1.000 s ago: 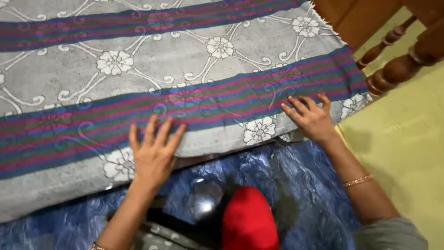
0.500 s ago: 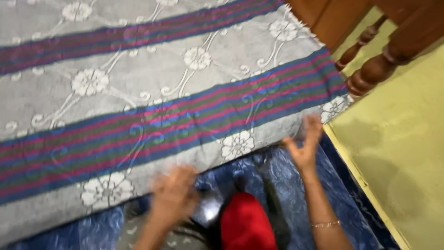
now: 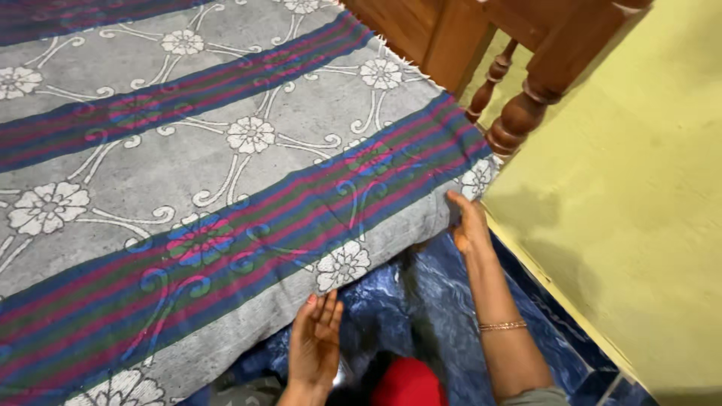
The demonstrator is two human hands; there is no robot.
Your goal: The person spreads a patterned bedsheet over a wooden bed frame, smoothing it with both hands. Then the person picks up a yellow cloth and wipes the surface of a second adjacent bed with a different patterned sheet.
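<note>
Your right hand (image 3: 470,225) is out at the near right corner of the bedspread (image 3: 226,173), fingers (image 3: 460,204) curled over the hem there, so it looks like a loose pinch on the fabric edge, though you can't really see how tight it is from this angle. Your left hand (image 3: 316,342) is just off the near edge, palm turned up, fingers (image 3: 325,312) straight and close together, tips right by the hem near a white flower, holding nothing; can't tell if they actually touch the cloth. The bedspread itself is grey with white flowers and curly vine lines, crossed by wide bands of blue, green and magenta stripes, lying pretty flat across the bed with its near edge hanging over the glossy blue floor (image 3: 444,301). A turned wooden bedpost (image 3: 526,105) stands at the far right corner, next to the yellow-green wall (image 3: 632,210). There's a thin bangle (image 3: 502,325) on your right wrist. Compared with a second ago, both hands have come off the top of the cloth, where they lay flat on the striped band, and dropped to the edge.
</note>
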